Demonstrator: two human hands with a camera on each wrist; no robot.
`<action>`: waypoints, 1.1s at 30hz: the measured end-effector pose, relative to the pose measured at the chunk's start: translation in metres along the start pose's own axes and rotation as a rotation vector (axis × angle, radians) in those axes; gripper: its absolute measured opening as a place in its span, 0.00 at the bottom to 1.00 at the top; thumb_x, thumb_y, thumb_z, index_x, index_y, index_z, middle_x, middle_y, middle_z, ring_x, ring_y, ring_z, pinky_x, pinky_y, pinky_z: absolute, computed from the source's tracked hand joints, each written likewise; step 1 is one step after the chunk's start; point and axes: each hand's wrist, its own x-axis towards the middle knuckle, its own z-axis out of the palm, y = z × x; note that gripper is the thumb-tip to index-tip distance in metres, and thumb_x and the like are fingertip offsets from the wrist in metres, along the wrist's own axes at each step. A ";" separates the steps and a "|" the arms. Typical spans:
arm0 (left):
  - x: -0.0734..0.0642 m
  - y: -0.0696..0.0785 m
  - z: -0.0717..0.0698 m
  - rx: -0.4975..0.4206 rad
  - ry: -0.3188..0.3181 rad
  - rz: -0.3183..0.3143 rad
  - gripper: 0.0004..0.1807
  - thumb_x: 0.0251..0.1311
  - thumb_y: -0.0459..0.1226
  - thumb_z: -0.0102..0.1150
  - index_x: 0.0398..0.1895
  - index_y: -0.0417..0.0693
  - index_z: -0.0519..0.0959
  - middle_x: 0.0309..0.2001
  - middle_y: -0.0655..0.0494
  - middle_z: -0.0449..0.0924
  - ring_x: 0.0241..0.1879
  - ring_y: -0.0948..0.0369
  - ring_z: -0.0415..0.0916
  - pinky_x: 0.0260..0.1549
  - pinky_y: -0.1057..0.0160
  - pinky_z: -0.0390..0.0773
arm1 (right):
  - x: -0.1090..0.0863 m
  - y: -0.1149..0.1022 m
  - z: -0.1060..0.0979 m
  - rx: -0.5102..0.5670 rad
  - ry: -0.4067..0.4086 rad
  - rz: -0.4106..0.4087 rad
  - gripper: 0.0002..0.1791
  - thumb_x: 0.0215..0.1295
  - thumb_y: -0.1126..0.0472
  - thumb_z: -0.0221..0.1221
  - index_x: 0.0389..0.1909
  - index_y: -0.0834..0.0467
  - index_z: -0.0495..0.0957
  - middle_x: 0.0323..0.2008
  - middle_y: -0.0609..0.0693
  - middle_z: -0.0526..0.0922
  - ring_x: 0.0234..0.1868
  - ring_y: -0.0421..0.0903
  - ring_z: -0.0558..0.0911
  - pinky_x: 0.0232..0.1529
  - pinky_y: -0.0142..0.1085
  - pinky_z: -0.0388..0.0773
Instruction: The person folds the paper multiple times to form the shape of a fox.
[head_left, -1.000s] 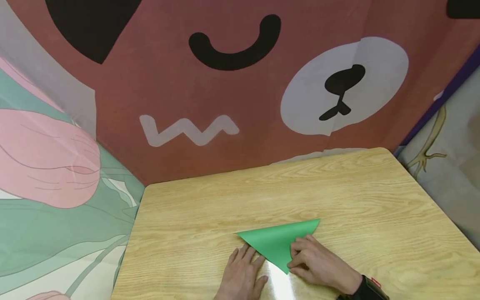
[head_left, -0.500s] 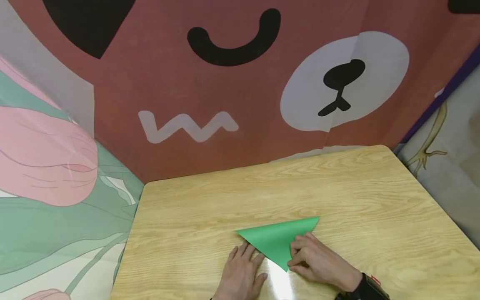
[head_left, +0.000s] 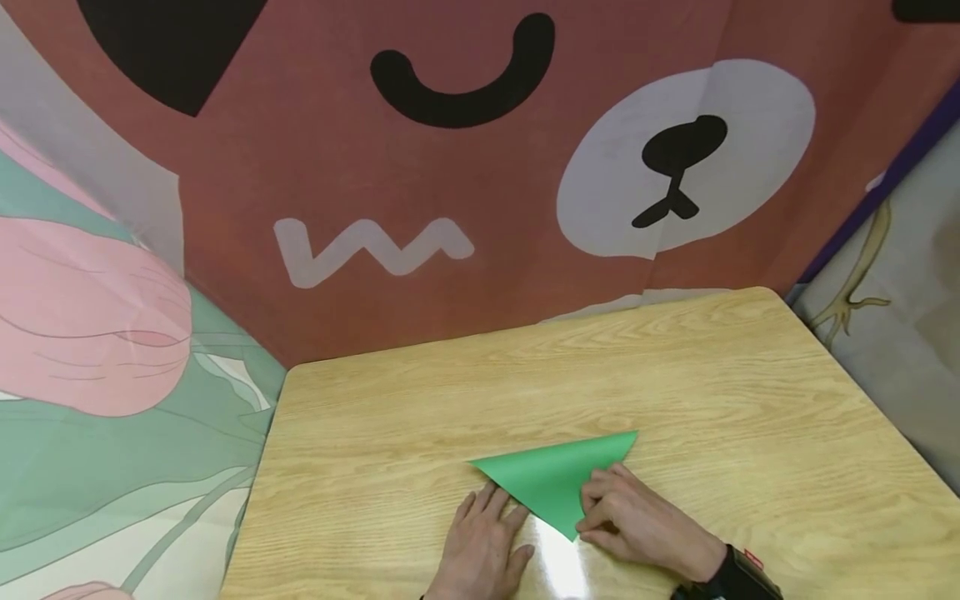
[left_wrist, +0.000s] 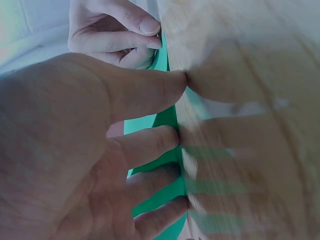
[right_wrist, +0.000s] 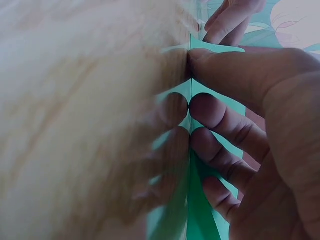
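Observation:
A green sheet of paper [head_left: 551, 479] lies on the table, folded over into a triangle, its long folded side away from me and one corner pointing toward me. That far side looks softly rounded. At its left slanting edge, my left hand [head_left: 480, 546] rests with fingers spread, the fingertips reaching the paper. My right hand [head_left: 637, 521] holds the right edge near the close corner, thumb and curled fingers drawn together there. In the left wrist view, green paper [left_wrist: 161, 212] shows behind the left fingers. The right thumb [right_wrist: 225, 67] touches down beside the paper in the right wrist view.
The wood-grain table [head_left: 375, 417] reflects a bright patch of light near its front. Behind it hangs a reddish-brown cloth [head_left: 337, 167] with a cartoon bear face. A floral cloth [head_left: 97, 317] is on the left, and a grey one [head_left: 900, 358] on the right.
The head view has shifted slightly. Both hands and the folded green paper keep nearly the same positions.

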 end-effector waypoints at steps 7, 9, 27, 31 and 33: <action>-0.001 -0.001 0.000 0.035 0.027 0.014 0.33 0.68 0.56 0.62 0.76 0.67 0.71 0.78 0.58 0.67 0.76 0.52 0.65 0.68 0.40 0.74 | 0.003 -0.005 -0.001 -0.036 -0.031 -0.004 0.05 0.53 0.52 0.78 0.30 0.39 0.92 0.34 0.32 0.75 0.39 0.32 0.70 0.47 0.27 0.62; -0.001 -0.001 0.000 0.034 0.028 0.015 0.33 0.68 0.56 0.62 0.75 0.67 0.72 0.77 0.57 0.67 0.76 0.52 0.65 0.68 0.40 0.74 | 0.004 -0.009 -0.002 -0.057 -0.059 -0.012 0.03 0.57 0.53 0.76 0.29 0.40 0.91 0.41 0.34 0.81 0.43 0.35 0.74 0.47 0.32 0.69; -0.001 -0.001 -0.001 0.058 0.050 0.009 0.32 0.69 0.57 0.60 0.75 0.66 0.72 0.77 0.58 0.67 0.77 0.53 0.64 0.69 0.41 0.73 | 0.000 -0.016 -0.007 -0.055 -0.078 0.013 0.18 0.61 0.54 0.74 0.53 0.49 0.89 0.49 0.33 0.89 0.51 0.41 0.80 0.49 0.41 0.80; -0.002 0.000 0.000 0.054 0.054 0.013 0.32 0.69 0.57 0.60 0.75 0.66 0.72 0.78 0.58 0.67 0.77 0.53 0.63 0.69 0.41 0.73 | -0.001 -0.015 -0.007 -0.056 -0.076 -0.004 0.17 0.61 0.53 0.74 0.52 0.47 0.90 0.50 0.34 0.89 0.51 0.41 0.80 0.49 0.41 0.80; -0.002 0.000 0.000 0.053 0.060 0.017 0.32 0.68 0.56 0.61 0.75 0.66 0.72 0.77 0.58 0.67 0.77 0.53 0.63 0.68 0.41 0.74 | -0.002 -0.014 -0.006 -0.057 -0.071 -0.018 0.15 0.61 0.54 0.74 0.49 0.46 0.91 0.50 0.34 0.89 0.51 0.41 0.80 0.49 0.40 0.79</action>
